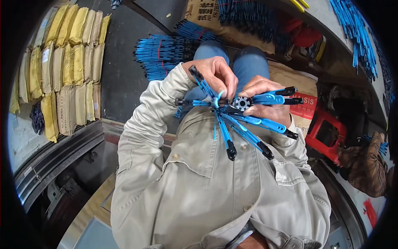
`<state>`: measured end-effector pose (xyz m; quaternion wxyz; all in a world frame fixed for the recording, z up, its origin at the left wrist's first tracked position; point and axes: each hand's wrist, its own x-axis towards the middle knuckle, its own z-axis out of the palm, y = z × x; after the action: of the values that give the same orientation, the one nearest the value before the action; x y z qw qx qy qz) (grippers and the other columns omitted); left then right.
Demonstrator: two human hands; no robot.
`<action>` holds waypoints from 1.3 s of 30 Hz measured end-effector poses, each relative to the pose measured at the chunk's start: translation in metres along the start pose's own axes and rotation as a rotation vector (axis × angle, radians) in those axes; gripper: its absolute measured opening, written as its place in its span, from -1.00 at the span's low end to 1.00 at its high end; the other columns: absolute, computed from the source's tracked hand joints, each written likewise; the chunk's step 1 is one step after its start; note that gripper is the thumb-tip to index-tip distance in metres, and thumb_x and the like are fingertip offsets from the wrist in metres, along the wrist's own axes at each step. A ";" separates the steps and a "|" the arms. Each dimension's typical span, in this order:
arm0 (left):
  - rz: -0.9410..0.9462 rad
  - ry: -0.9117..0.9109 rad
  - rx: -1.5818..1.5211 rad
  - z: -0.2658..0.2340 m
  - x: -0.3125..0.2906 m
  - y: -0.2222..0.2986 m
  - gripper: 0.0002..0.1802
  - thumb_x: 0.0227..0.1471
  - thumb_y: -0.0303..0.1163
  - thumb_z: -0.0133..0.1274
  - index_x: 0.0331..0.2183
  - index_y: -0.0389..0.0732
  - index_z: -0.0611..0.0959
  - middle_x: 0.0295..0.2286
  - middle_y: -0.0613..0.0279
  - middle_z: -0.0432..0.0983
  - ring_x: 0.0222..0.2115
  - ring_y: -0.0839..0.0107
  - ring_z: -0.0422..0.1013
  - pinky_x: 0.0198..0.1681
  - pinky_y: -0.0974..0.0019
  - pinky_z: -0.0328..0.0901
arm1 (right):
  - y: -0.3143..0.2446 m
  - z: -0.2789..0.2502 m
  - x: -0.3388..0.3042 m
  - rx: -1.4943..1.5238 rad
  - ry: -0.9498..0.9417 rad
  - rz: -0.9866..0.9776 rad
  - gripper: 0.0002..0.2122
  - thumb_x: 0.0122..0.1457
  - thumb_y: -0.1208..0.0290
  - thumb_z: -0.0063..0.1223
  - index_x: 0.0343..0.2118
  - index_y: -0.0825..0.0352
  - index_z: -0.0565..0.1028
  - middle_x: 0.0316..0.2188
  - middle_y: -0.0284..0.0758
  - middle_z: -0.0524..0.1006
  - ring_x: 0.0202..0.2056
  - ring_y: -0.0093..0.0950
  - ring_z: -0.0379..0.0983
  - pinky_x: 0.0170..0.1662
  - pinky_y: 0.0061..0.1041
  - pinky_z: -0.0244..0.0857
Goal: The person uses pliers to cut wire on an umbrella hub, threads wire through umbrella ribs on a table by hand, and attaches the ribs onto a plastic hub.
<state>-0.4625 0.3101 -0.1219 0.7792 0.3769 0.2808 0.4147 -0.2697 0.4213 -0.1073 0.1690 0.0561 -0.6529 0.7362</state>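
Observation:
In front of my chest a bunch of blue plastic rods with black tips (226,135) fans out around a black toothed hub (241,103). My right hand (265,98) is closed around the hub, its thumb and fingers on either side, with several rods sticking out past it. My left hand (216,75) is closed in a pinch just left of the hub, its fingertips close together. A light blue strip (218,98) loops near those fingertips, around the rods' inner ends. What exactly the left fingertips grip is hidden.
Bundled blue rods (159,52) lie beyond my left arm, and more (244,18) rest past my knees. Yellow and tan packages (68,62) are stacked at the left. To the right are a red plastic frame (326,135), a brown sack (304,79) and a co-worker's hand (375,143).

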 end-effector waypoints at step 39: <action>-0.067 0.073 0.184 0.026 0.015 0.006 -0.78 -0.32 -0.46 0.28 -0.73 -0.29 0.55 -0.65 0.31 0.48 -0.58 0.59 0.37 -0.50 0.51 0.23 | -0.012 -0.002 0.000 0.431 -0.043 0.294 -0.59 -0.14 0.52 0.27 -0.20 0.46 0.36 -0.38 -0.31 0.49 -0.31 -0.53 0.43 -0.25 -0.59 0.31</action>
<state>-0.4381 0.3157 -0.1044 0.7439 0.4218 0.3586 0.3743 -0.2658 0.4244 -0.0966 0.0304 0.0108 -0.4855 0.8736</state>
